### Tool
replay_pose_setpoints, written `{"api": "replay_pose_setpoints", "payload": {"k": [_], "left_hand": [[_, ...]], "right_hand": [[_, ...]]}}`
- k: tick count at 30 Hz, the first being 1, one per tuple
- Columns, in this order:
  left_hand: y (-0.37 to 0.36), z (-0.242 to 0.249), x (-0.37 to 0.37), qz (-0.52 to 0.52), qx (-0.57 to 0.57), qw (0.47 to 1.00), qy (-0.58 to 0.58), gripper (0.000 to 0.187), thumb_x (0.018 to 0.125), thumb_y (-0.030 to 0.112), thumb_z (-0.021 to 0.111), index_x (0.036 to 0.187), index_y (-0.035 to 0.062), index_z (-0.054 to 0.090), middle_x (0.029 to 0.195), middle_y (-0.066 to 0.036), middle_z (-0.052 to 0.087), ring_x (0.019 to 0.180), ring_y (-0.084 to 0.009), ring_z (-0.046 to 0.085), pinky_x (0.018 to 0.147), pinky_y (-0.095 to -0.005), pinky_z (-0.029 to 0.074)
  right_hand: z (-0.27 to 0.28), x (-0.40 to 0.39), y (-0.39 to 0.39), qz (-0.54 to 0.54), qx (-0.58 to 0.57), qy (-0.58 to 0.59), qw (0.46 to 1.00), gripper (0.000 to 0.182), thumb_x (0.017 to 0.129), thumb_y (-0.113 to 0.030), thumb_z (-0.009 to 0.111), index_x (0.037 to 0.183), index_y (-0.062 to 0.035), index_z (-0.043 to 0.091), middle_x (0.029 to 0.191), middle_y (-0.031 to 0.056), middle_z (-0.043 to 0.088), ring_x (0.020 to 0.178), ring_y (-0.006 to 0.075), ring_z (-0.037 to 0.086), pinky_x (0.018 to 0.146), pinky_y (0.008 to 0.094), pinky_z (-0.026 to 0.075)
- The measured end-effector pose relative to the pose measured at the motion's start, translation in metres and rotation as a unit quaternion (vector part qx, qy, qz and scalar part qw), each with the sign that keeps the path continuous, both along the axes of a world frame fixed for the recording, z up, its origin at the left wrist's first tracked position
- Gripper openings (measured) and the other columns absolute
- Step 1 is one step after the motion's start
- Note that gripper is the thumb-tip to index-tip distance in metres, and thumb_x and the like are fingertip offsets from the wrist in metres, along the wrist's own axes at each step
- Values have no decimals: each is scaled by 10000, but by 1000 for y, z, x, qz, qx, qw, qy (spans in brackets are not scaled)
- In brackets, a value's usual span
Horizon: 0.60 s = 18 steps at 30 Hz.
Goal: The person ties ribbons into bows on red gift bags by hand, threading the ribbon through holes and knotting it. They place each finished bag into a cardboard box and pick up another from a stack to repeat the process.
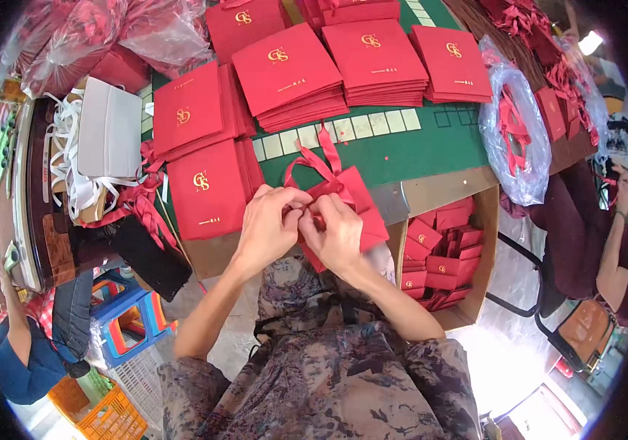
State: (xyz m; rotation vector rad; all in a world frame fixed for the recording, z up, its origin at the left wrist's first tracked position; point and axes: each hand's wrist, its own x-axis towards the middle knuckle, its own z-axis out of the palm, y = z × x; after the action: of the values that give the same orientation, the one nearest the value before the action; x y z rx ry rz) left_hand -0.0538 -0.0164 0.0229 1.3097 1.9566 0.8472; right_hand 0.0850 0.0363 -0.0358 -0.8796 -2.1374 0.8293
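Note:
Close to the table's front edge, a small red bag point(361, 202) lies at an angle under both hands, with a loop of red ribbon point(319, 163) rising from its top. My left hand point(273, 224) is closed, thumb and forefinger pinched at the bag's left edge. Beside it, nearly touching, my right hand point(336, 233) is closed too, its fingertips pressed together over the bag. What the fingertips pinch is too small to make out. Stacks of flat red bags with gold print point(288, 70) stand behind, and another stack point(207, 187) is left of my left hand.
A carton of red bags point(442, 264) stands below the table's edge at right. A clear plastic bag with red ribbons point(515, 139) hangs beyond it. White bags point(112, 128) and red ribbons are at left. Co-workers sit at both sides; blue stools point(127, 315) stand lower left.

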Motion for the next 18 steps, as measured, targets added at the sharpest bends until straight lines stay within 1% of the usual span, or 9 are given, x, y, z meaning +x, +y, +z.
{"api": "replay_pose_setpoints", "payload": {"k": [2, 4, 6, 9, 10, 11, 14, 17, 18], "left_hand": [[-1, 0, -2, 10, -1, 1000, -7, 219, 793, -9, 622, 984, 53, 707, 943, -115, 720, 894, -302, 607, 828, -407, 496], [0, -7, -6, 6, 12, 1000, 15, 211, 804, 18, 641, 1001, 56, 706, 949, -109, 717, 915, -303, 600, 845, -405, 492], [0, -8, -1, 1, 20, 999, 29, 209, 802, 56, 678, 1009, 58, 704, 949, -108, 714, 926, -304, 597, 839, -405, 494], [0, -15, 1, -10, 35, 997, 67, 265, 781, 131, 759, 1032, 68, 705, 944, -96, 710, 934, -281, 600, 812, -387, 504], [1, -15, 2, -18, 42, 995, 91, 315, 763, 168, 804, 1048, 74, 708, 939, -86, 707, 932, -257, 606, 791, -369, 513], [1, -12, 4, -2, 25, 997, 67, 349, 730, 204, 834, 1023, 71, 701, 934, -82, 707, 924, -262, 600, 823, -385, 499], [-1, -14, 11, 4, 31, 995, 94, 348, 723, 209, 839, 1011, 73, 698, 926, -82, 705, 919, -264, 603, 808, -383, 499], [-3, -21, 13, 9, 57, 996, 71, 290, 741, 137, 807, 1001, 69, 698, 910, -85, 702, 896, -265, 605, 799, -382, 501], [-3, -21, 13, 11, 67, 996, 61, 275, 747, 109, 793, 1002, 68, 700, 905, -85, 700, 886, -264, 605, 795, -380, 501]], "right_hand": [[3, 1, -1, -2, -29, 14, 999, 194, 793, -125, 731, 840, -61, 554, 757, 101, 543, 647, 291, 573, 574, 394, 456], [10, 7, 1, -6, 43, -101, 994, 177, 800, -136, 753, 870, -57, 611, 783, 109, 588, 665, 322, 603, 594, 413, 484], [23, 14, 3, 0, 46, -121, 992, 204, 793, -148, 762, 917, -58, 628, 824, 114, 599, 716, 329, 619, 623, 429, 490], [51, 30, 12, 65, -7, -150, 987, 333, 783, -170, 773, 1065, -38, 655, 908, 130, 619, 816, 347, 635, 703, 438, 509], [58, 35, 18, 67, -3, -149, 987, 333, 783, -170, 773, 1065, -38, 655, 908, 130, 619, 816, 347, 635, 703, 438, 509], [65, 40, 25, 79, -8, -152, 985, 341, 789, -174, 772, 1074, -31, 651, 918, 132, 623, 826, 348, 636, 718, 434, 514], [72, 45, 41, 87, -28, -149, 985, 300, 811, -171, 765, 1053, -27, 661, 908, 132, 631, 827, 335, 644, 727, 417, 521], [69, 38, 45, 60, -34, -126, 990, 165, 824, -123, 747, 943, -32, 678, 845, 126, 639, 729, 307, 649, 660, 378, 522], [69, 37, 43, 61, -31, -126, 990, 165, 824, -123, 747, 943, -32, 678, 845, 126, 639, 729, 307, 649, 660, 378, 522]]}}
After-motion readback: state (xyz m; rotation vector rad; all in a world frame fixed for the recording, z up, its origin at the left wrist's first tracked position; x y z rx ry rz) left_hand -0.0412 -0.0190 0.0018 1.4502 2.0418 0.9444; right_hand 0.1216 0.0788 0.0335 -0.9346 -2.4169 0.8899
